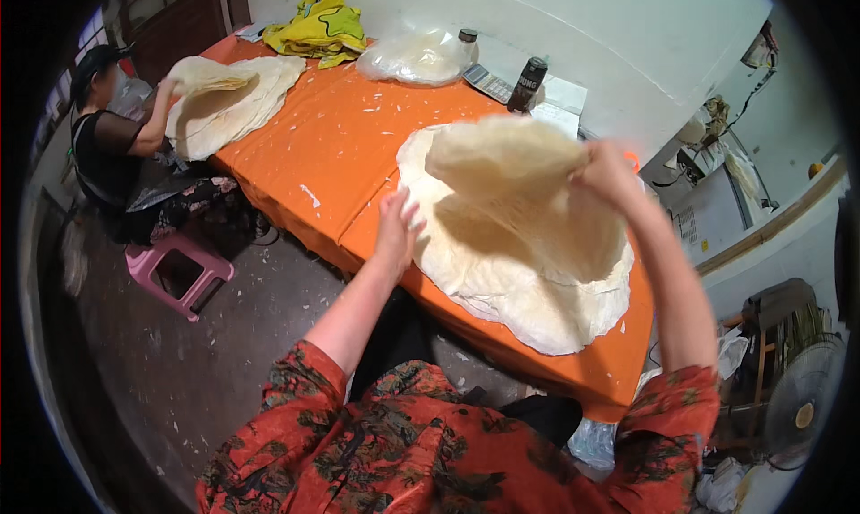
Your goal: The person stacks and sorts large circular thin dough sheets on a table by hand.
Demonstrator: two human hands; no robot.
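A stack of large, thin, pale round flatbread sheets (510,299) lies on the orange-covered table (329,171) before me. My right hand (610,175) grips the edge of one thin sheet (504,158) and holds it up, so that it curves above the stack. Motion blurs this sheet and the hand. At the stack's left rim is my left hand (398,228), fingers apart and holding nothing; whether its fingertips touch the rim I cannot tell.
At the table's far left a seated co-worker (117,138) lifts sheets from another stack (228,118). Along the wall are a yellow cloth (319,27), a plastic bag (416,57), a calculator (488,83) and a dark can (527,85). A pink stool (178,272) and a fan (803,413) stand beside the table.
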